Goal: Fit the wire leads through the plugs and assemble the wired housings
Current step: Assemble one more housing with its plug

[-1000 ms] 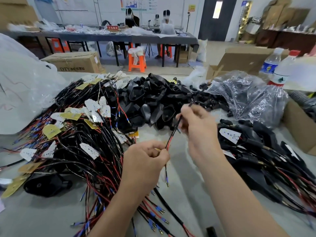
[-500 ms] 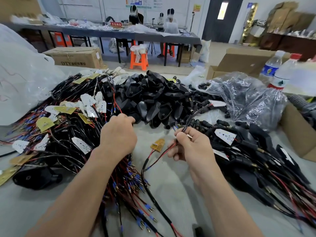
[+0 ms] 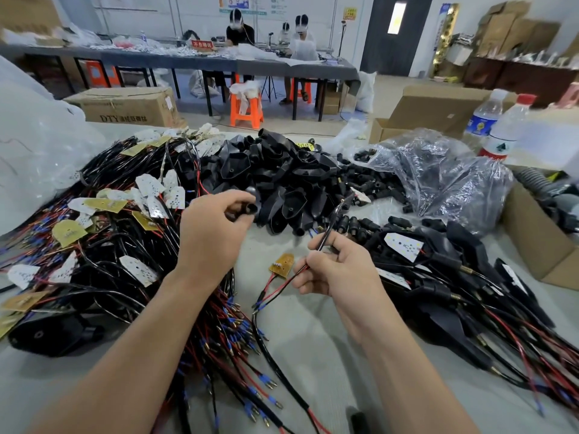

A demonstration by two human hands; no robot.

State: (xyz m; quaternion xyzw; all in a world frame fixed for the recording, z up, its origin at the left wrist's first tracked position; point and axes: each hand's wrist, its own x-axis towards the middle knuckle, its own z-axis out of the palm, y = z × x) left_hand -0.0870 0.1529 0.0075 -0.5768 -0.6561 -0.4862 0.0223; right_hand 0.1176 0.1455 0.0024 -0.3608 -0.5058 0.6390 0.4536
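We see the left hand [image 3: 213, 236] raised just above the worktop [image 3: 313, 346], its grip closed round a black plug [image 3: 249, 207] that sits pinched between thumb and curled fingers, its round open end showing. The right hand [image 3: 340, 272] is near it but apart from it, and its grip is narrow on a wire lead [image 3: 327, 234]: thumb and forefinger pinch the black sheathed part, which rises up and away toward the heap behind, while the red and black strands run down out of the hand to blue-sleeved ends [image 3: 259, 305] lying on the worktop. A small yellow circuit board [image 3: 282, 264] lies just left of that hand, close by the strands; we cannot tell whether it touches them. Behind both hands is a heap of black housings [image 3: 282, 173], and to its right loose plugs [image 3: 369, 183] lie beside a clear plastic bag [image 3: 445, 177]. On the left a tangle of leads [image 3: 103, 245] with white and yellow boards covers the worktop up to the left forearm; on the right lie wired housings [image 3: 463, 277], their red and black wires trailing toward the near edge. Two water bottles [image 3: 484, 120] stand beyond the bag, near an open cardboard box [image 3: 435, 108]. Farther off, an orange stool [image 3: 246, 109] stands on the floor before another long worktop [image 3: 282, 65] where people [image 3: 238, 29] sit
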